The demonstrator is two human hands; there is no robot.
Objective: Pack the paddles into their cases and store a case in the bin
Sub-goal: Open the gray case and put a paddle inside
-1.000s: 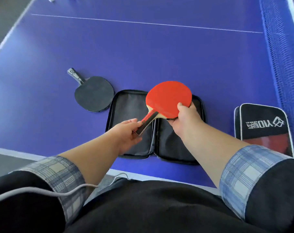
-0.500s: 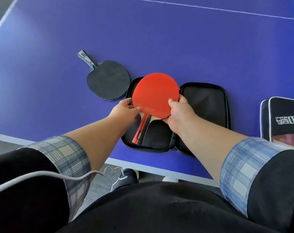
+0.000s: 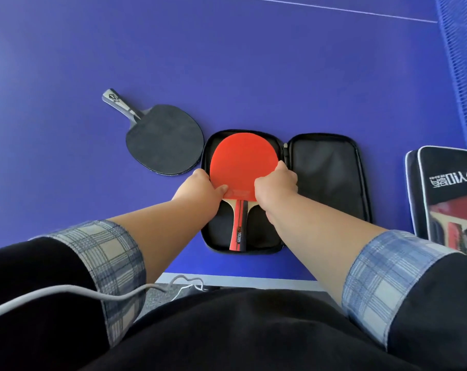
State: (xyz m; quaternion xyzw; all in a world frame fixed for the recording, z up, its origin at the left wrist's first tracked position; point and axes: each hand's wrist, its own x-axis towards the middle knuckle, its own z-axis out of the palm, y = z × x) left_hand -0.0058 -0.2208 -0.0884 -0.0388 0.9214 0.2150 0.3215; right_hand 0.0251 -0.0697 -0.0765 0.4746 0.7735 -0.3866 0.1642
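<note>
Both hands meet over the left half of the open black case [image 3: 326, 180], which lies unzipped and flat on the blue table [image 3: 253, 76]; the red paddle [image 3: 243, 167] lies in that left half, rubber face up, its blade toward the far end and its red-and-black handle pointing back toward the person, between the two wrists; the left hand [image 3: 203, 187] curls round the blade's left lower edge, thumb laid on the red rubber and the other fingers tucked at the rim; the right hand [image 3: 276, 184] grips the blade's right lower edge in the same way, fingers bent over the rim, knuckles up; so each hand is closed on the paddle, one on either side just above the neck; the case's right half lies empty-faced and open just beyond the right hand, its zip edge running round it; to the left of the left hand and a little farther off lies a black paddle [image 3: 164, 139], face up on the table, its blade just beside the case's left edge, its grey handle angled away to the far left; well to the right of the right hand a second case [image 3: 446, 188] lies closed, white-piped, with a printed logo and a clear window showing red inside; rolled plaid cuffs [image 3: 106, 253] show on both forearms; a white cable [image 3: 66, 293] trails across the left sleeve.
</note>
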